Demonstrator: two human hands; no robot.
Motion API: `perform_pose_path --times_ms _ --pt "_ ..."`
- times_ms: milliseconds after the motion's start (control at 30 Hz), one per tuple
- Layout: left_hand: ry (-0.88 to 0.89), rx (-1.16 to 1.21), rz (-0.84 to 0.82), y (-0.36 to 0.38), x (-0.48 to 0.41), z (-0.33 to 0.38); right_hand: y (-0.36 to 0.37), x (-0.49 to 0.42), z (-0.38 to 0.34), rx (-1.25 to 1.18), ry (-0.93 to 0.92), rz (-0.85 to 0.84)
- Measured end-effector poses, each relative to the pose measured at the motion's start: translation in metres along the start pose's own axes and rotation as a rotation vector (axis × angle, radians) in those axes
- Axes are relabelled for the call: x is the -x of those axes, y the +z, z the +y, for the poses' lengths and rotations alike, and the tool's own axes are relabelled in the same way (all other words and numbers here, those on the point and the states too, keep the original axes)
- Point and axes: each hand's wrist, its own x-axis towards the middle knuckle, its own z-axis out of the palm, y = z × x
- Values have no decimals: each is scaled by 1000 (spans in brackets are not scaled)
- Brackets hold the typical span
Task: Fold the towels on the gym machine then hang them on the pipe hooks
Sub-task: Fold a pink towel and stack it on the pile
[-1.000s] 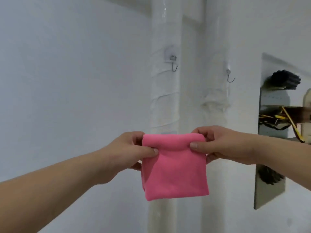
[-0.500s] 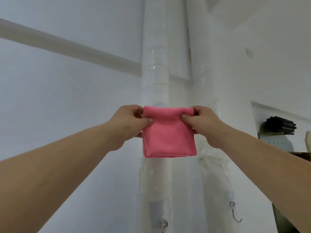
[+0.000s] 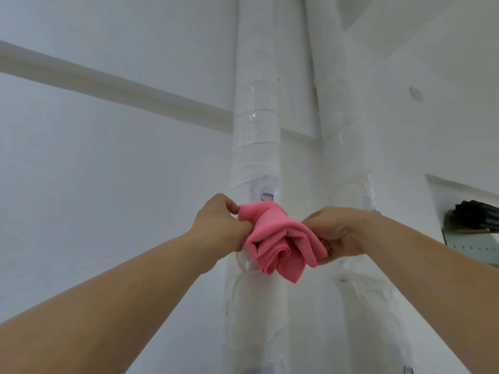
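Left hand [image 3: 221, 225] pinches the towel [image 3: 280, 247] at its upper left edge, fingers curled tight on the fabric. Right hand [image 3: 337, 233] grips the right side, fingertips tucked into the folds. Towel is pink, bunched into loose layered folds between the two hands, lower corner hanging free. It sits pressed up against the left pipe [image 3: 256, 130], just below the hook mount [image 3: 266, 190]; the hook tip itself is hidden behind the fabric, so can't tell if the towel is caught on it yet. Second pipe [image 3: 348, 157] to the right carries another hook mount [image 3: 371, 202], nothing hanging from it. More hooks show at the bottom edge of the view, also bare as far as visible. Dark bundle [image 3: 478, 214] sits in a wall recess far right. Status, as a judgement: folding of this towel looks done, though the fold has gone a bit loose; hanging is mid-step. Left: get fabric over the hook, let go, check it holds. Gym machine and any other towels are out of view, so the remaining count is unknown.
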Motion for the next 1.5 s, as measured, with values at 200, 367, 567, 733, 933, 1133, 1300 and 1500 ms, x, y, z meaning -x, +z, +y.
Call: perform_pose_path --times_ms 200,367,567,733,933,1133,1300,1500 --pt "727 -671 157 3 7 12 6 4 1 97 -443 418" --pt "941 -889 -76 -3 2 10 4 20 2 275 -674 203" --pt "458 -405 -178 -11 14 28 -2 37 -2 102 -538 -5" --pt "551 -624 -173 -10 22 21 4 36 0 325 -555 5" --pt "551 -488 -29 7 25 2 23 24 2 311 -594 134" --pt "591 -448 42 14 27 -16 24 17 7 87 -495 82" --pt "647 -601 51 24 42 -23 39 28 20 164 -636 260" --pt "627 -611 10 17 44 -18 39 36 26 31 -696 310"
